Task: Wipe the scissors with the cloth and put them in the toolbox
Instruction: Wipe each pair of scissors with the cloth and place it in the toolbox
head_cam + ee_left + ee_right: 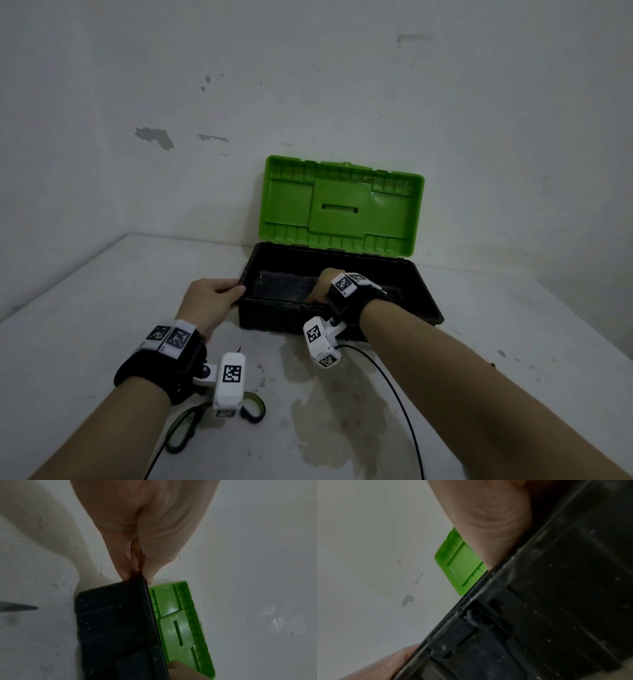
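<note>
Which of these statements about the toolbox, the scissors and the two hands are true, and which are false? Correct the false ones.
1. The bright green plastic lid of the black plastic toolbox stands open. True.
2. The green-and-black-handled scissors lie inside the toolbox. False: they lie on the white table, near the left wrist.
3. The left hand grips the toolbox's left end. True.
4. The right hand rests flat on the table. False: it grips the toolbox's front wall.

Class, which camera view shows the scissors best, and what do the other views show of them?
The head view: the scissors lie on the table with both handle loops visible, partly hidden by the left wrist camera. The left wrist view shows only a blade tip; the right wrist view shows nothing.
</note>
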A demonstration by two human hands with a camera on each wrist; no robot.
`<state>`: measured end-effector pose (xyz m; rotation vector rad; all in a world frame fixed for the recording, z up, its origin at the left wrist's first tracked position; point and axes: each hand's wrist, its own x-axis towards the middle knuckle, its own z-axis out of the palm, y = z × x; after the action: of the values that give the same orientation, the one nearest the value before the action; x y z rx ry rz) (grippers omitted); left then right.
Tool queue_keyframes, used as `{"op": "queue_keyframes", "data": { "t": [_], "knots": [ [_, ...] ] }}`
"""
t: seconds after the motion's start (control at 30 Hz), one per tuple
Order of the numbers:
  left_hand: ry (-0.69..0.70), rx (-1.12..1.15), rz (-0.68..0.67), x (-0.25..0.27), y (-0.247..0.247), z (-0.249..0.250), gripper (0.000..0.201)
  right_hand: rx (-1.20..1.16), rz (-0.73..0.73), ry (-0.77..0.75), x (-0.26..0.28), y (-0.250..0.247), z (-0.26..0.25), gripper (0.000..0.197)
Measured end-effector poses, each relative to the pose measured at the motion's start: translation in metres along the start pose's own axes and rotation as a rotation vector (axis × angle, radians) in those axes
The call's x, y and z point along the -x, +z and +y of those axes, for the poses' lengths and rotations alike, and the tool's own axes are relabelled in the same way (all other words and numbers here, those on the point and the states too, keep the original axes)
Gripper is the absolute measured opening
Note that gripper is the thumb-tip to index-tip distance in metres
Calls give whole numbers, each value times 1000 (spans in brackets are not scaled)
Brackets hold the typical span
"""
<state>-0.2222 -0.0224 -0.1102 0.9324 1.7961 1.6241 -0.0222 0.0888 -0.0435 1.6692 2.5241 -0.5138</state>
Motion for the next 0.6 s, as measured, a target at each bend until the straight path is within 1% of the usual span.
{"op": "queue_keyframes", "data": {
  "t": [0.03, 0.07, 0.1, 0.13, 0.17, 0.2, 0.23, 0.27, 0.3, 0.33, 0.4, 0.47, 0.6],
  "knots": [
    [-2, 8, 0, 1, 0, 1, 33, 47, 19, -19, -9, 5, 1, 34],
    [-4, 18, 1, 2, 1, 1, 33, 6, 22, -22, -15, 10, 4, 32],
    [-6, 26, 2, 3, 1, 3, 33, 13, 1, -26, -36, 19, 11, 28],
    [-6, 31, 4, 4, 1, 3, 32, 30, -21, -43, -55, 24, 15, 29],
    [-7, 30, 6, 6, 0, 5, 33, 1, -102, -10, -59, 23, 16, 31],
    [-7, 26, 6, 8, 0, 7, 32, 25, -158, -56, -48, 19, 14, 33],
    [-10, 21, 5, 10, 0, 8, 32, -92, -155, -57, -27, 9, 9, 34],
    [-12, 12, 5, 13, -1, 10, 31, -177, -96, -8, -18, 4, 9, 34],
    [-13, -8, 6, 18, -2, 11, 29, -121, 64, -54, 0, -3, 7, 33],
    [-12, -42, 4, 23, -4, 13, 28, -133, 137, -36, 11, -6, 8, 31],
    [-13, -134, -6, 39, -11, 16, 27, -204, 196, -47, 28, -12, 16, 31],
    [-25, -218, -21, 55, -19, 16, 25, -271, 248, -78, 56, -16, 30, 28],
    [-33, -461, -66, 88, -37, 11, 25, -309, 388, -110, 118, -16, 74, 26]
  ]
}}
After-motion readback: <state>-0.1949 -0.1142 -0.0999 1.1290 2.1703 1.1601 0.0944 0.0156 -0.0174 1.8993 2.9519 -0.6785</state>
